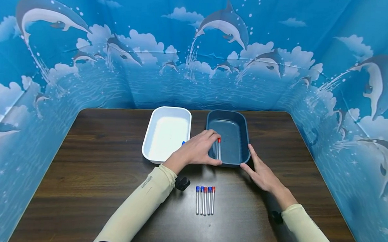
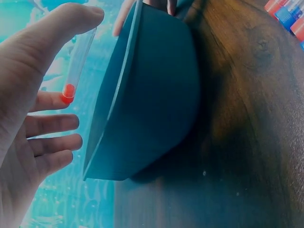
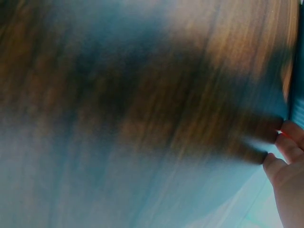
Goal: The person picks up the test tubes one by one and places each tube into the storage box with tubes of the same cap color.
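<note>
The left hand [image 1: 197, 149] pinches a red-capped tube [image 1: 219, 151] between thumb and finger over the dark tray's [image 1: 235, 137] left side, the right hand [image 1: 264, 174], thumb and fingers spread, touches the tray's near right corner, and more capped tubes [image 1: 205, 201] lie side by side on the counter [image 1: 113, 189].

Head camera looks forward and down; 2 close wrist views (right, blurred, seemingly tilted) share its tabletop [image 1: 98, 160].

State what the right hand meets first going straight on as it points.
The right hand would likely first meet the dark tray at its near right corner; they may already touch.
</note>
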Available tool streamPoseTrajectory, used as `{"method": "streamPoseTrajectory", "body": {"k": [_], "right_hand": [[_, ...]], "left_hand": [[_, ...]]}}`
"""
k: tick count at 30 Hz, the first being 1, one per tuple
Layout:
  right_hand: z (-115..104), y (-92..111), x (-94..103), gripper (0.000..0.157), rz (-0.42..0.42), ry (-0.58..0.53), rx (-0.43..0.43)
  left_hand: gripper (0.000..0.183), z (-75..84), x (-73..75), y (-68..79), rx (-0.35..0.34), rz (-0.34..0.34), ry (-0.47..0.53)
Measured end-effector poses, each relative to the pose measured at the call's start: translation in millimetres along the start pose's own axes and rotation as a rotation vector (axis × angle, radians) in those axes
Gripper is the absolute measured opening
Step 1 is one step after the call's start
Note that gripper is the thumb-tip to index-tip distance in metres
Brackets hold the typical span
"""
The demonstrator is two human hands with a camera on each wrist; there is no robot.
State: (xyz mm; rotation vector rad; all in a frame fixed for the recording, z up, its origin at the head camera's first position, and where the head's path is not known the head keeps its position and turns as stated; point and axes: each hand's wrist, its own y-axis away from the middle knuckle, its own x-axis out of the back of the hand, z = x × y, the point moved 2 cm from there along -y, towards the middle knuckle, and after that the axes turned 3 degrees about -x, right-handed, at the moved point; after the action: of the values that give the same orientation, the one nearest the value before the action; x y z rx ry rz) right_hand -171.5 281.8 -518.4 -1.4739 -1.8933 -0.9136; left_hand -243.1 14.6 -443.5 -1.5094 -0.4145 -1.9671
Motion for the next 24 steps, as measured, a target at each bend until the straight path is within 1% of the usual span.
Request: {"method": "streamPoseTrajectory", "body": {"k": [8, 15, 24], "right_hand": [[-0.4, -0.2, -0.1, 0.083, 0.007, -0.004, -0.001], [0.4, -0.8, 0.0, 0.084, 0.005, -0.006, -0.004], [-0.8, -0.3, 0.4, 0.084, 0.002, -0.003, -0.014]], "left_hand": [[0.093, -0.5, -5.1, -7.5, -0.001, -0.023, -0.007], [0.095, -3.4, -8.1, -12.9, 0.013, -0.053, -0.029], [0.089, -7.7, -13.8, -22.4, 0.035, -0.079, -0.018]]}}
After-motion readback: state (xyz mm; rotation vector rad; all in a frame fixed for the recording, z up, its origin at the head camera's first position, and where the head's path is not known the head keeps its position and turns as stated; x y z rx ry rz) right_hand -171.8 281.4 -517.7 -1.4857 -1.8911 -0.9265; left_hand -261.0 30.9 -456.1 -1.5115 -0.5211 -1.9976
